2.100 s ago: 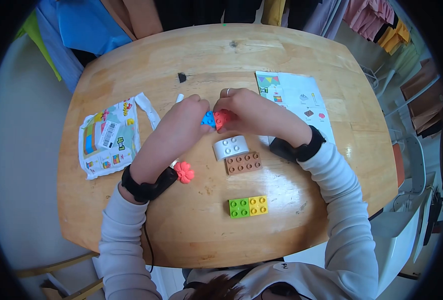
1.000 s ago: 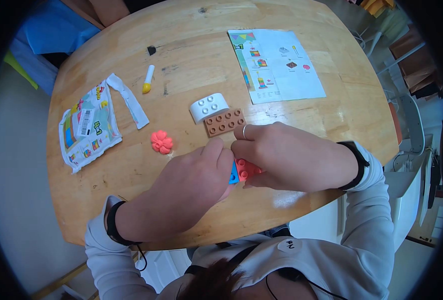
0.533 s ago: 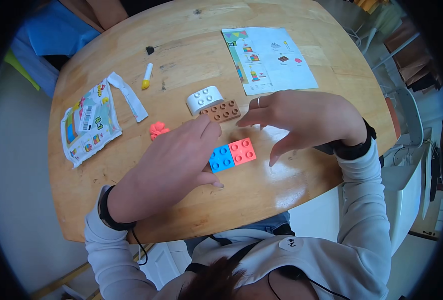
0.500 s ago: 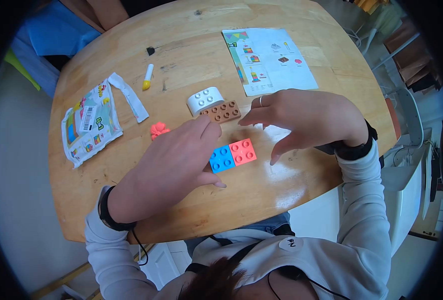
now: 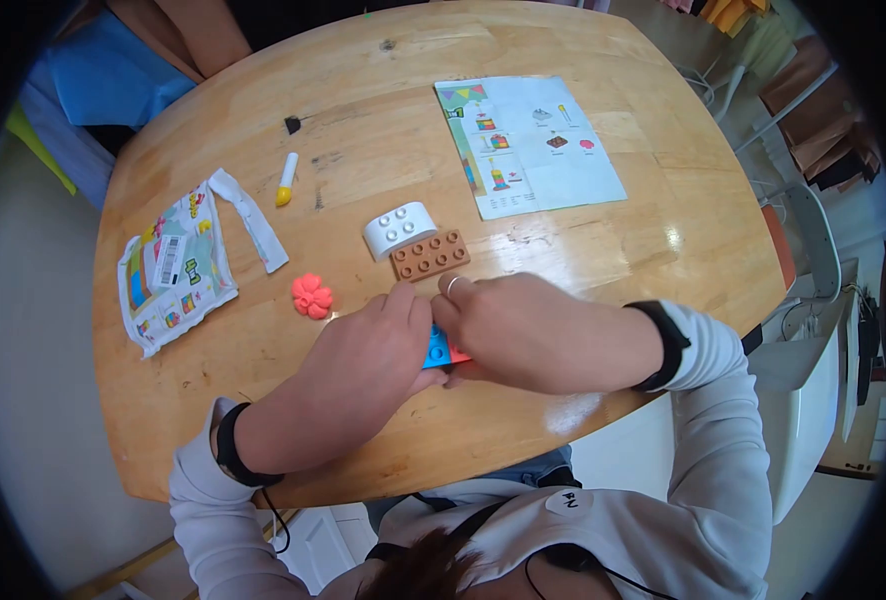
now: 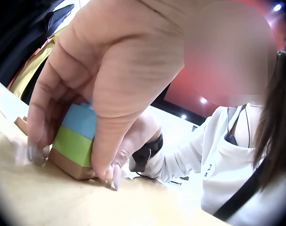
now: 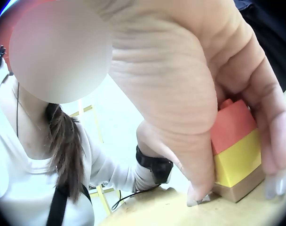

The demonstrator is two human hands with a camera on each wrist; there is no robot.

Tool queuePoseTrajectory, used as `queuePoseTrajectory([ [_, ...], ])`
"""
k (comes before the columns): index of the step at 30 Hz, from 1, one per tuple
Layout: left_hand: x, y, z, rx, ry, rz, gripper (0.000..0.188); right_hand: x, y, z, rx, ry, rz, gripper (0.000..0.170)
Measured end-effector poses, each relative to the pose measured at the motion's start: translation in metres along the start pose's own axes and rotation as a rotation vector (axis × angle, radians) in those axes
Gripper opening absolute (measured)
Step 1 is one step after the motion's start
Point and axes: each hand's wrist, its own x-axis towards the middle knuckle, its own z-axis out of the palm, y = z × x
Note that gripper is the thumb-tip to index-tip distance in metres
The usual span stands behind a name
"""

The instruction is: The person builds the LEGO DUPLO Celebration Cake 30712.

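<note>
Both hands are close together at a stack of toy building bricks near the table's front edge. In the left wrist view, my left hand (image 5: 348,385) holds the stack's left end between thumb and fingers: a blue brick (image 6: 78,120) over a green brick (image 6: 72,143), over a brown base brick (image 6: 67,165). My right hand (image 5: 528,335) grips the other end, where a coral brick (image 7: 234,125) tops a yellow brick (image 7: 238,157) and the same brown layer. From the head view, knuckles hide most of the stack; a little blue and coral shows between the hands.
Beyond the hands lie a brown eight-stud brick (image 5: 431,256) and a white curved brick (image 5: 399,228). A coral flower piece (image 5: 312,296), a white-and-yellow candle piece (image 5: 286,180) and a torn package (image 5: 178,268) are left. An instruction sheet (image 5: 553,180) lies at the back right.
The blue and coral bricks came toward the body, onto the stack where green and yellow showed earlier. My right hand, off the bricks half a second ago, has come back to grip them.
</note>
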Motion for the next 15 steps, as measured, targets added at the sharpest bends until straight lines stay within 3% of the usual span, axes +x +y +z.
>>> queuePoseTrajectory([
  [10, -0.0008, -0.0083, 0.008, -0.003, 0.011, 0.047, 0.044, 0.0013, 0.0034, 0.0099, -0.023, 0.01, 0.015, 0.049],
  [12, -0.0007, -0.0084, 0.0088, 0.02, 0.026, 0.06, 0.043, 0.0011, 0.0035, 0.0108, 0.059, 0.104, 0.0, 0.037],
  [15, -0.0007, -0.0081, 0.0095, 0.024, 0.035, 0.051, 0.043, 0.0009, 0.0054, 0.0114, 0.024, 0.115, -0.016, 0.039],
])
